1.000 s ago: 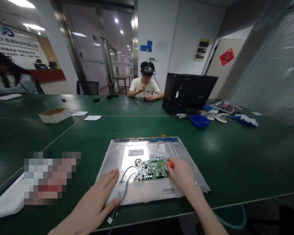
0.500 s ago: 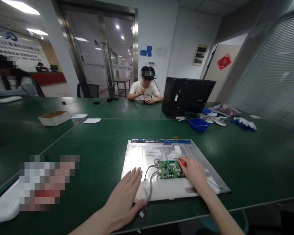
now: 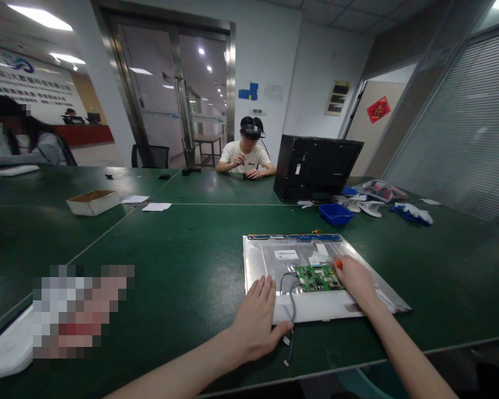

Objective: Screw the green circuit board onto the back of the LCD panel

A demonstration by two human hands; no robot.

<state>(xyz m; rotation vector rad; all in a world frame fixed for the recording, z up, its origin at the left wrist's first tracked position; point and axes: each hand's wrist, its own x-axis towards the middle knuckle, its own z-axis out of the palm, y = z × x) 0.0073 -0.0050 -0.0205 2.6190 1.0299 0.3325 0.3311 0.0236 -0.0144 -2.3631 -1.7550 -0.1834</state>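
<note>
The green circuit board point(image 3: 311, 280) lies on the metal panel point(image 3: 261, 260), flat on the table point(image 3: 183, 277) before you. Your left hand point(image 3: 255, 321) spreads open on the panel's near-left part, thumb by the grey cables point(image 3: 293, 310); light, even pressure would probably steady it without straining them. Your right hand point(image 3: 355, 277) is closed around an orange item point(image 3: 339, 264) at the board's right edge; small, gentle movements seem safest there. Your fingers hide its tip and the board's right side.

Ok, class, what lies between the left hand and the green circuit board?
Dark cables lie there, over the metal panel, between the left hand and the green circuit board, as the head view shows.
</note>
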